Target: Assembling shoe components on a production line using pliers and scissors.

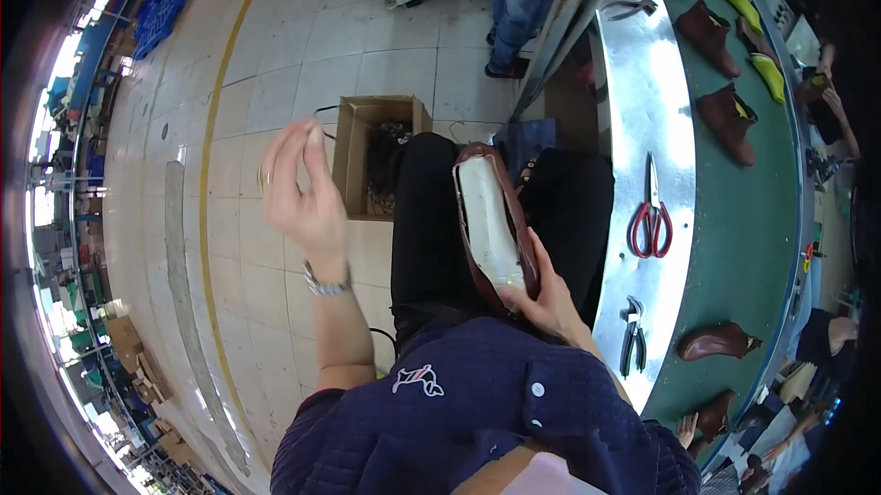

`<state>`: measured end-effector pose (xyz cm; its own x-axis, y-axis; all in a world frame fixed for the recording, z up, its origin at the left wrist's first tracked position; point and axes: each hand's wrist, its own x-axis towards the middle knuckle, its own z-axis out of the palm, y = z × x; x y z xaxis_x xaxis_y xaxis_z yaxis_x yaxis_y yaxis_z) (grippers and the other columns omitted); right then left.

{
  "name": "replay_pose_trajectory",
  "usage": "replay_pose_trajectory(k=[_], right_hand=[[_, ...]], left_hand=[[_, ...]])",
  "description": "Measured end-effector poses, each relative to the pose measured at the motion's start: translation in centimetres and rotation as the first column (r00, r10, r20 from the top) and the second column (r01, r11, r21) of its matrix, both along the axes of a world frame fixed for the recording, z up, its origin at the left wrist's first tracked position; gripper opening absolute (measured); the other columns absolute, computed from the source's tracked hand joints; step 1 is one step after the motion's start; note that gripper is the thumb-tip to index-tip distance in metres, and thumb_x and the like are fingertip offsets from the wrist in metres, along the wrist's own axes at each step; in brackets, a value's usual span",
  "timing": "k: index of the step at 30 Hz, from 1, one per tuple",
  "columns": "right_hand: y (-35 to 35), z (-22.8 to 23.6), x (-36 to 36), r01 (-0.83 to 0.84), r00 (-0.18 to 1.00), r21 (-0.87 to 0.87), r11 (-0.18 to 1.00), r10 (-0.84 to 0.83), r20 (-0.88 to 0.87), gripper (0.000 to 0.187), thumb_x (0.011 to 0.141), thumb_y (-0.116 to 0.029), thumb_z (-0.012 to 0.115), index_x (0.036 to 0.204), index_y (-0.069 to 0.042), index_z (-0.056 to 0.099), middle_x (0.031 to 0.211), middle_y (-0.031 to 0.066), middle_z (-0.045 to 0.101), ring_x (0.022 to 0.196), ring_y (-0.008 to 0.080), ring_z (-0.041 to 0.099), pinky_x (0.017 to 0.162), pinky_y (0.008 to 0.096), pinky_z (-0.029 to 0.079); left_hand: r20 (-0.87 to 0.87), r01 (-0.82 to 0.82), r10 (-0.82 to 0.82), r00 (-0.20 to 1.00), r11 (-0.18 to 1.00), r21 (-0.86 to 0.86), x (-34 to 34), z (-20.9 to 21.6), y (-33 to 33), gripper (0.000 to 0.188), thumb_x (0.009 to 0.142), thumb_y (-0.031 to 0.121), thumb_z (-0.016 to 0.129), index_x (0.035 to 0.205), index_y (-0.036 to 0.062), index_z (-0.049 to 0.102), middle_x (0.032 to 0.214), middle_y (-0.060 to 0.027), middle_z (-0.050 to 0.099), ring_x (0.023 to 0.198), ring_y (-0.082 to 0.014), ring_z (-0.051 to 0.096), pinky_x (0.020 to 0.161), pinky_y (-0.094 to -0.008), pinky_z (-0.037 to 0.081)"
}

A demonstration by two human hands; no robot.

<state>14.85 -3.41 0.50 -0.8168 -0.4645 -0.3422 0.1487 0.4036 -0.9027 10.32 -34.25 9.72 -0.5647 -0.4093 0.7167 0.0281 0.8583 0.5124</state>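
Note:
A brown leather shoe upper [493,220] lies bottom up across my lap, its whitish underside facing me. My right hand [543,298] grips it at the near end, the thumb on the pale underside and the fingers along the brown side. Raised off to the left, above the tiled floor and apart from the shoe, is my left hand [301,188]. Its fingers are drawn together in a pinch and slightly blurred; anything between the fingertips is too small to make out. A metal watch band circles that wrist.
A metal ledge [647,119] at my right carries red-handled scissors [651,224], black-handled pliers [633,339] and pincers [633,9]. Beyond it, a green conveyor belt [720,247] bears several brown shoes. An open cardboard box [353,160] with dark scraps stands on the floor. Another person [523,9] stands ahead.

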Motion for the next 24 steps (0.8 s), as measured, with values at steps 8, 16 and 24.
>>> replay_pose_trajectory(k=[8,16,24], right_hand=[[18.0,-4.5,4.7,0.523,0.843,0.613,0.591,-0.254,-0.474,0.058,0.086,-0.03,0.068,0.133,-0.001,0.049,0.131,0.0233,0.049,0.124,0.0381,0.044,0.105,0.0449,0.036],[20.9,-6.7,11.9,0.51,0.859,0.655,0.558,-0.286,-0.425,0.049,0.089,-0.02,0.064,0.132,0.0,0.051,0.102,0.0178,0.054,0.091,0.0309,0.053,0.083,0.0411,0.043],[10.9,4.3,4.2,0.486,0.748,-0.176,0.856,-0.304,0.589,0.057,0.088,-0.027,0.066,0.134,-0.007,0.039,0.1,0.0162,0.067,0.066,0.0144,0.063,0.054,0.0189,0.043]], left_hand=[[0.563,0.008,-0.272,0.78,0.904,0.427,1.7,-9.5,-0.1,0.062,0.089,0.028,0.066,0.137,-0.0018,0.042,0.13,-0.0272,0.051,0.112,-0.037,0.057,0.092,-0.0389,0.047],[0.253,0.168,-0.671,0.697,0.496,0.852,7.4,-11.4,11.5,0.092,0.084,0.037,0.073,0.146,-0.0036,0.018,0.127,-0.0266,0.052,0.114,-0.0331,0.057,0.097,-0.0363,0.044],[0.494,0.093,-0.348,0.796,0.878,0.469,7.5,-9.1,5.8,0.032,0.096,0.029,0.056,0.108,0.0012,0.066,0.077,-0.0176,0.063,0.068,-0.031,0.062,0.062,-0.0395,0.047]])
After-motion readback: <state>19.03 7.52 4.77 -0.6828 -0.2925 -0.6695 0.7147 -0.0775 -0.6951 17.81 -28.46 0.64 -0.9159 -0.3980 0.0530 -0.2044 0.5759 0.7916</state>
